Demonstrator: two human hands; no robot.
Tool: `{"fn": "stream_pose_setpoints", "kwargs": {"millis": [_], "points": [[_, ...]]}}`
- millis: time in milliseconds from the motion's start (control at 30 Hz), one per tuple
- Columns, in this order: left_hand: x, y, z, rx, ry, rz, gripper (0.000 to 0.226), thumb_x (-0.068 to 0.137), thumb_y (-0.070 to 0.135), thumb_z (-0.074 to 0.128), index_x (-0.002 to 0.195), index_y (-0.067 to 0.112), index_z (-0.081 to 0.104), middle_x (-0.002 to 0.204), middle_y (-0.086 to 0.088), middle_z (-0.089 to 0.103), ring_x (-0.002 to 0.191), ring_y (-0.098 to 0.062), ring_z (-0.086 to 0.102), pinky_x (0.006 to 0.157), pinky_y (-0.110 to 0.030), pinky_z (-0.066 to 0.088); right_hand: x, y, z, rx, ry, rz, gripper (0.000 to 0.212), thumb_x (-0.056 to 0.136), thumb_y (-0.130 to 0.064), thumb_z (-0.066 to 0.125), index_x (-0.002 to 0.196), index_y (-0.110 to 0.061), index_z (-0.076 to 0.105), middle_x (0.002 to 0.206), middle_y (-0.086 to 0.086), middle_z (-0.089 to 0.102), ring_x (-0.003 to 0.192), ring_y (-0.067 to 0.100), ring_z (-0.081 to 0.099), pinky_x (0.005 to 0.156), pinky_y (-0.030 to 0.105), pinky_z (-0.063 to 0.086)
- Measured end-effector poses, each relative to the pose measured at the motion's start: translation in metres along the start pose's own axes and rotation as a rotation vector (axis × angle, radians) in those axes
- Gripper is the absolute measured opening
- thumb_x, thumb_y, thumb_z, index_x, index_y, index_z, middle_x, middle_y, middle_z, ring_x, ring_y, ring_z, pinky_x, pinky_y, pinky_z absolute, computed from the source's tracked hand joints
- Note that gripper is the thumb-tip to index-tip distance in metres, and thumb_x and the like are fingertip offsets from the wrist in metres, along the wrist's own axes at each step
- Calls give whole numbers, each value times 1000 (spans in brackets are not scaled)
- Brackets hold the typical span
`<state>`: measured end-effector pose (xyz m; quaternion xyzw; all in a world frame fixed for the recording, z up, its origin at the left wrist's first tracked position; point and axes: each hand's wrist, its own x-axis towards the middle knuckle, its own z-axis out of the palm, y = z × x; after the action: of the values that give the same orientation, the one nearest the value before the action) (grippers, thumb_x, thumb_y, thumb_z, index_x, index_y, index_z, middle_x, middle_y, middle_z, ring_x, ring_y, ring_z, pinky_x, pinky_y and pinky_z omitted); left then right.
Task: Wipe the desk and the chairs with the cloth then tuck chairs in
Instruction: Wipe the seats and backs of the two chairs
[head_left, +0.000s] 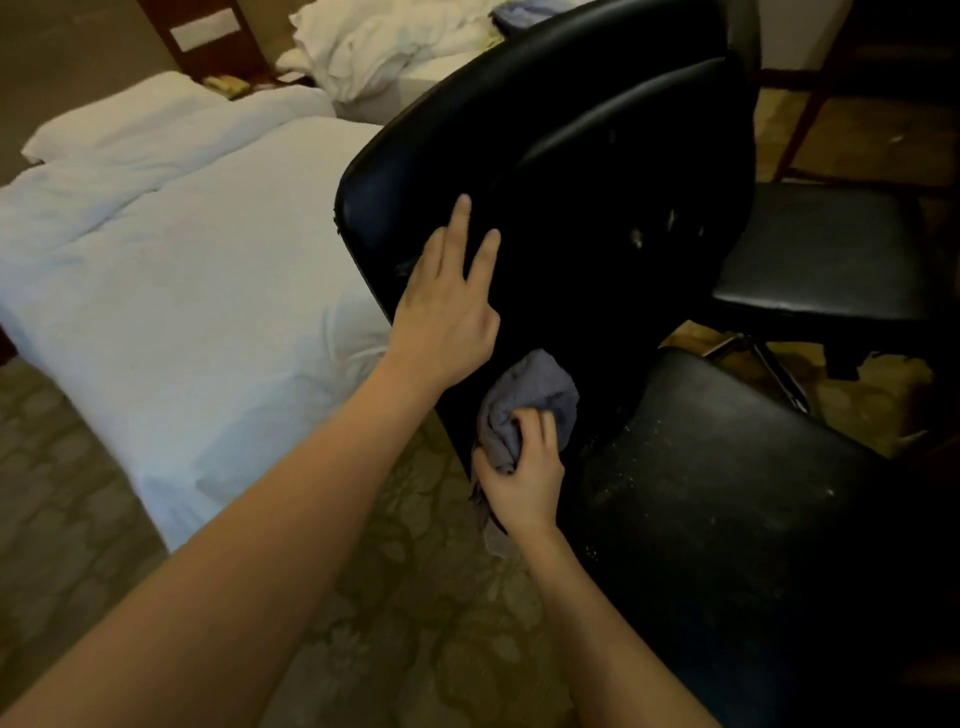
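Cloth (530, 400), grey and bunched, sits in our right hand (522, 480), whose fingers (545, 428) curl round it and press it to the lower backrest of the black chair (597, 156). Our left hand (449, 317) lies flat higher on that backrest, fingers straight and spread. Pale specks dot the seat (727, 493). A second chair (815, 249) stands beyond it, and a white bed (208, 260) lies to our left.
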<state>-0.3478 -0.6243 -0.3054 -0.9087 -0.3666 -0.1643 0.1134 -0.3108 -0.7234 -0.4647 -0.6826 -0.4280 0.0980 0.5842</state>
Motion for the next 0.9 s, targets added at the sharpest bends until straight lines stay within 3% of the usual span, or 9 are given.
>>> {"fn": "stream_pose_setpoints", "kwargs": {"millis": [100,233,367,467,600,667,733,800,900], "points": [[1,2,7,67,-38,-63,65,85,23,51,144,4,32,152,-26,17,133,-44,29,105,-48,32,-9,26,-3,-57,-97,140,45,75,-37,59,111,-10,57,108,6,52,100,19,53,73,32,48],[10,-2,15,130,-75,-47,74,89,36,49,150,12,14,157,-18,0,142,-35,12,113,-41,19,-5,47,-11,-55,-164,276,32,82,-13,66,112,-10,55,112,7,54,103,23,55,77,26,43],[17,-7,20,169,-100,-20,83,87,42,54,150,13,9,157,-17,-3,143,-34,9,114,-41,16,23,28,-22,152,-42,312,19,84,-9,63,100,-14,55,98,6,58,91,17,59,80,36,52],[18,-4,21,170,-113,-17,86,87,44,54,151,13,5,157,-17,-6,144,-33,7,115,-40,14,62,-10,-30,217,90,225,23,84,-8,62,103,-17,55,100,4,59,91,14,58,78,30,50],[23,-2,18,155,-84,-48,81,87,34,56,149,4,14,155,-21,13,139,-37,23,111,-43,24,112,-60,-35,90,115,-22,47,83,-10,65,128,-11,52,116,1,53,105,6,48,87,9,37],[26,-3,15,207,-84,-36,80,79,27,64,144,-4,27,147,-24,33,128,-38,41,103,-41,37,127,-68,-32,-94,-2,-117,57,85,-12,63,139,-12,45,127,7,51,114,18,48,93,23,40],[30,-6,12,252,-100,-2,81,59,23,76,129,-9,48,126,-25,55,104,-37,59,84,-36,50,134,-65,-29,-247,-84,-148,60,88,-16,61,143,-17,39,134,10,48,115,30,48,90,38,44],[33,-9,11,265,-98,18,80,52,24,78,121,-9,55,116,-22,61,92,-35,62,75,-33,52,140,-62,-31,-347,-114,-159,60,89,-19,60,145,-21,36,135,9,46,116,32,47,85,40,47],[41,-11,7,266,-82,17,77,58,28,76,123,-7,55,114,-19,61,91,-33,61,73,-32,50,152,-62,-36,-476,-118,-205,60,90,-21,60,145,-22,36,132,10,48,114,33,48,77,41,48]]}}
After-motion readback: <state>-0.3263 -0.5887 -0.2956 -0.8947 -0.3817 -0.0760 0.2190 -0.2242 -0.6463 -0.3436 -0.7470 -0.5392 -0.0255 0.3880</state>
